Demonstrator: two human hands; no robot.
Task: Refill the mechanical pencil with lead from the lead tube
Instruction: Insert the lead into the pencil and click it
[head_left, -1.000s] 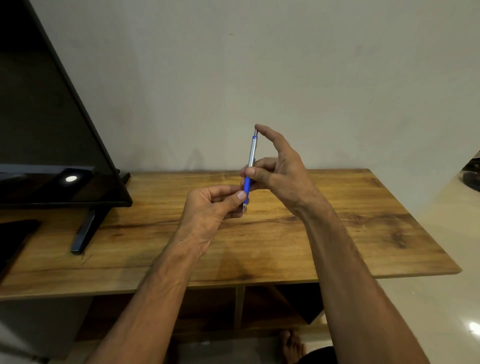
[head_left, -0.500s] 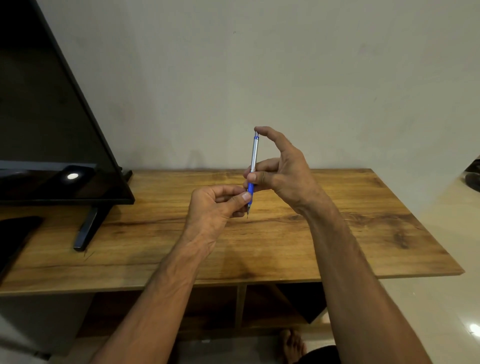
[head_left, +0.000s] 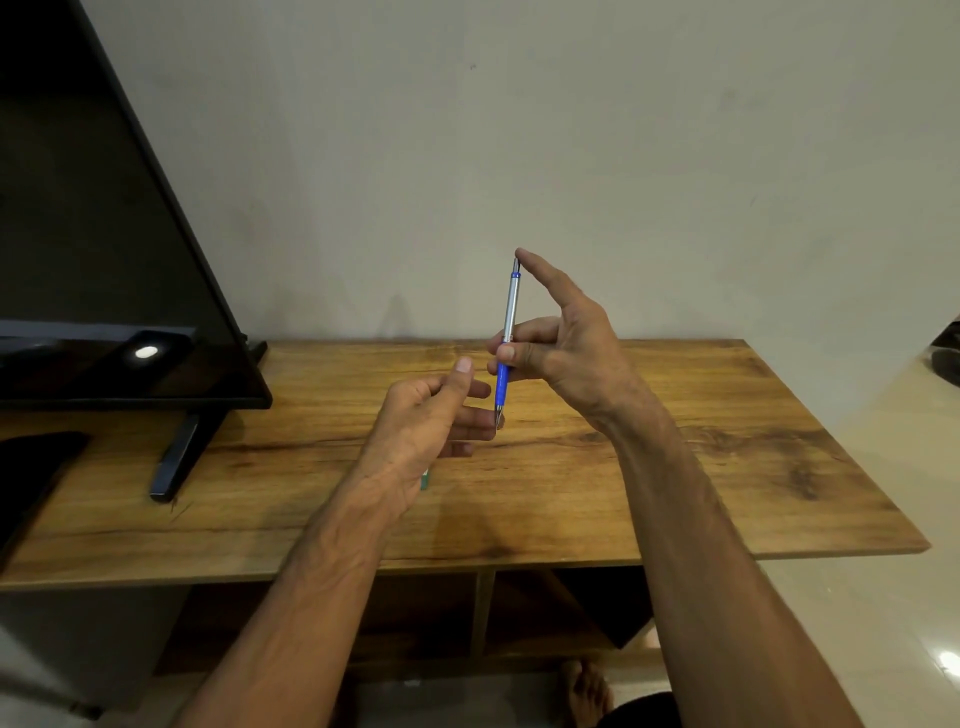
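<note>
A mechanical pencil with a silver barrel and blue grip stands nearly upright above the wooden table, tip down. My right hand holds it at the grip between thumb and middle finger, and the index fingertip rests on the top end. My left hand is just left of the tip, its fingers stretched toward it and its thumb lifted away; it holds nothing that I can see. A small green object, perhaps the lead tube, peeks out on the table under my left wrist, mostly hidden.
A large black TV screen stands at the left on a dark foot. A flat black object lies at the far left edge. Open shelves show under the tabletop, and a bare foot is on the floor.
My left thumb and finger pinched the pencil tip before; now the thumb has lifted and the hand has opened. The right hand keeps its hold on the pencil.
</note>
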